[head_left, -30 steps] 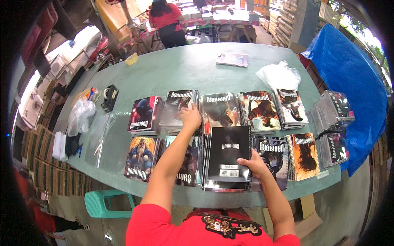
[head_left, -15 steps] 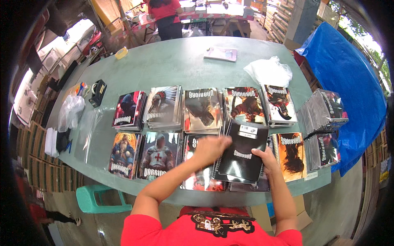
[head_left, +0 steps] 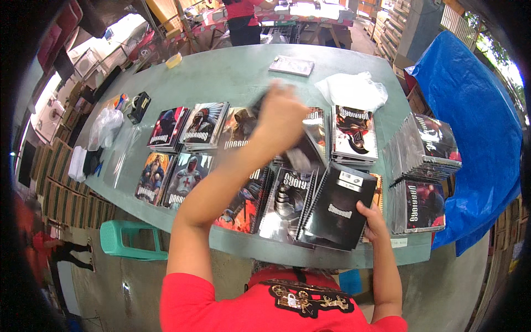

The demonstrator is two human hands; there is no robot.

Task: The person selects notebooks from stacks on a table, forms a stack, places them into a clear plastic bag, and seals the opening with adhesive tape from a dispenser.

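My left hand [head_left: 283,117] is raised over the far row of notebooks and grips a dark spiral notebook [head_left: 301,155], which is blurred by motion. My right hand [head_left: 369,214] holds the lower right edge of a stack of black spiral notebooks [head_left: 337,205] at the near edge of the green table [head_left: 232,77]. Piles of spiral notebooks with illustrated covers lie in two rows across the table, among them one far pile [head_left: 354,133] just right of my left hand and a near pile [head_left: 285,202] beside the black stack.
Taller notebook stacks [head_left: 423,149] stand at the right by a blue tarp [head_left: 470,110]. A white plastic bag [head_left: 351,89], a small notebook [head_left: 291,65] and a black tape dispenser [head_left: 138,105] lie on the table. A green stool [head_left: 130,240] stands below left. A person in red [head_left: 243,22] works beyond.
My left hand came back from the far row to the black stack, took a notebook and has swung it up toward the far row. My right hand stays on the stack.
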